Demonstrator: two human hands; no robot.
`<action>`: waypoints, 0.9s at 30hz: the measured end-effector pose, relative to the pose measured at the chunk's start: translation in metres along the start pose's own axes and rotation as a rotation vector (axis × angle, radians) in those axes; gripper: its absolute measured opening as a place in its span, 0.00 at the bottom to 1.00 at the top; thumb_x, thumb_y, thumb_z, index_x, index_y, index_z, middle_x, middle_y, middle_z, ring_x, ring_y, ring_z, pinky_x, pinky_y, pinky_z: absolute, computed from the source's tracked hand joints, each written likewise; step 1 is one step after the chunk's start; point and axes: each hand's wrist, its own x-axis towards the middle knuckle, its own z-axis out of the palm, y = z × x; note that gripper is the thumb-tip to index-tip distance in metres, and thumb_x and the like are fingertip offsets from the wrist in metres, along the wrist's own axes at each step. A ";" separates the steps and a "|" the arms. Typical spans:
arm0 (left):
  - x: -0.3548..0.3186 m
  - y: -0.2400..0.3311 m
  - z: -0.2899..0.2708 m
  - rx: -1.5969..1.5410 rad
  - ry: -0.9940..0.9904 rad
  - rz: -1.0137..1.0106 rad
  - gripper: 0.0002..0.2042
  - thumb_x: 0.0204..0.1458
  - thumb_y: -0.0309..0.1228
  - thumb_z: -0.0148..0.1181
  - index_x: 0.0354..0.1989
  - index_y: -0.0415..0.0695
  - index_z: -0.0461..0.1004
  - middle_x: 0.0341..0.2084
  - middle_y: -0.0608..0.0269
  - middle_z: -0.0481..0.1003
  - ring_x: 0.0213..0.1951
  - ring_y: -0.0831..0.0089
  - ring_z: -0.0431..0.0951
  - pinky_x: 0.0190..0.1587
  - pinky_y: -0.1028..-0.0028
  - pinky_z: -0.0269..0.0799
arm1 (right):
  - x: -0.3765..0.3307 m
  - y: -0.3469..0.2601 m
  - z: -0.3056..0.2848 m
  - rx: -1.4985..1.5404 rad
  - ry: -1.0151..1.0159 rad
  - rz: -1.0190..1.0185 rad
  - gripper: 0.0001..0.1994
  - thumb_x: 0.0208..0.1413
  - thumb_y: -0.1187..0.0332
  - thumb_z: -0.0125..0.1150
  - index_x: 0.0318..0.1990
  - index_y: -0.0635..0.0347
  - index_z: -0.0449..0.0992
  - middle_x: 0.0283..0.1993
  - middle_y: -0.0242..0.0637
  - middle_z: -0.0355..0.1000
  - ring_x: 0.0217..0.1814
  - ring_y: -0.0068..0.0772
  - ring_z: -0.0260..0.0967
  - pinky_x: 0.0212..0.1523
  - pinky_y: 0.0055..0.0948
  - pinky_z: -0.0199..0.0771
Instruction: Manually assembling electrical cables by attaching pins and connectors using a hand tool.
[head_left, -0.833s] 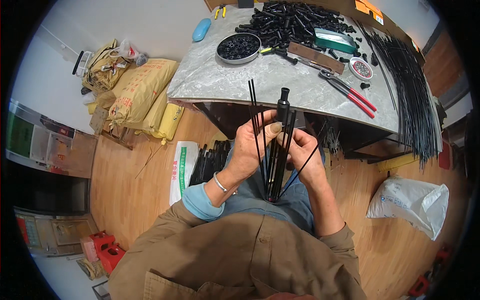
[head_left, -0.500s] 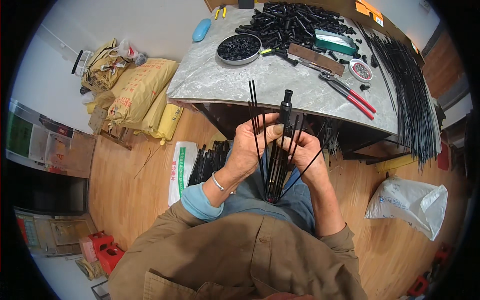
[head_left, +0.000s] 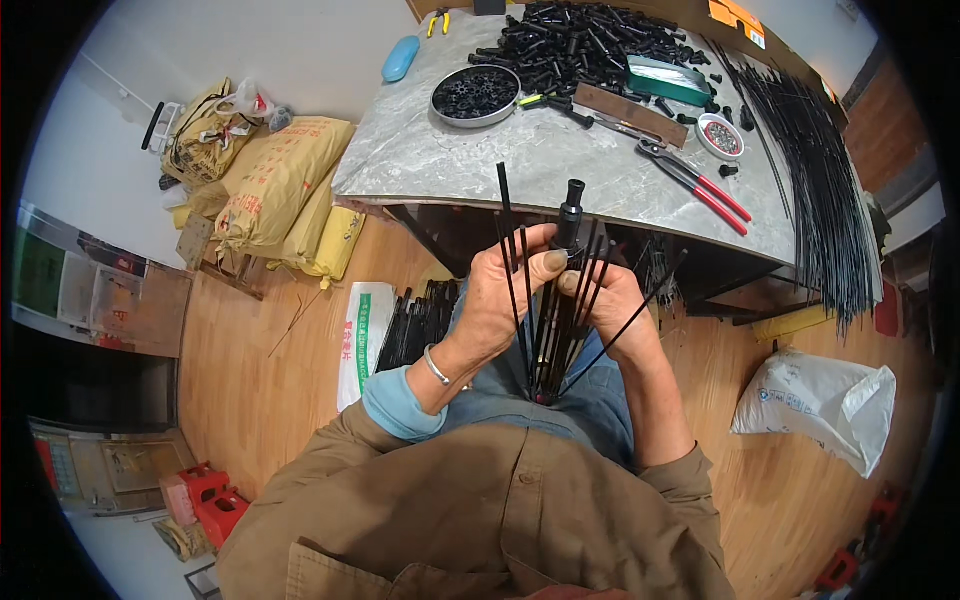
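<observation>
Upright over my lap stands a black umbrella frame (head_left: pixel 545 350), its thin ribs (head_left: pixel 636 318) fanning up and outward from the low end, where a small reddish piece (head_left: pixel 540 398) shows. A black stepped tube (head_left: pixel 571 205) rises at its top, above my fingers. My left hand (head_left: pixel 492 295) is closed around the upper part, thumb pressed just below the tube, with several ribs crossing in front. Close beside it, my right hand (head_left: pixel 618 300) pinches the frame, thumb near the left thumb. What lies between the fingertips is largely hidden.
The grey table (head_left: pixel 420 165) ahead bears a heap of black tubes (head_left: pixel 570 50), a round dish of black rings (head_left: pixel 475 97), red-handled pliers (head_left: pixel 695 187) and long black rods (head_left: pixel 805 160). A dark bundle (head_left: pixel 415 325) lies by my left leg; a white sack (head_left: pixel 815 405) sits at right.
The ribs on the left have shifted slightly and overlap differently. My right hand has moved a little lower, its thumb nearer the left thumb. Both hands keep their hold.
</observation>
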 end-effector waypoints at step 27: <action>-0.001 0.004 -0.003 0.138 -0.044 0.046 0.19 0.52 0.32 0.63 0.48 0.32 0.71 0.37 0.61 0.76 0.38 0.77 0.74 0.44 0.77 0.69 | -0.006 -0.016 0.002 0.089 -0.111 0.077 0.13 0.52 0.58 0.65 0.27 0.59 0.73 0.24 0.26 0.70 0.21 0.13 0.63 0.21 0.15 0.62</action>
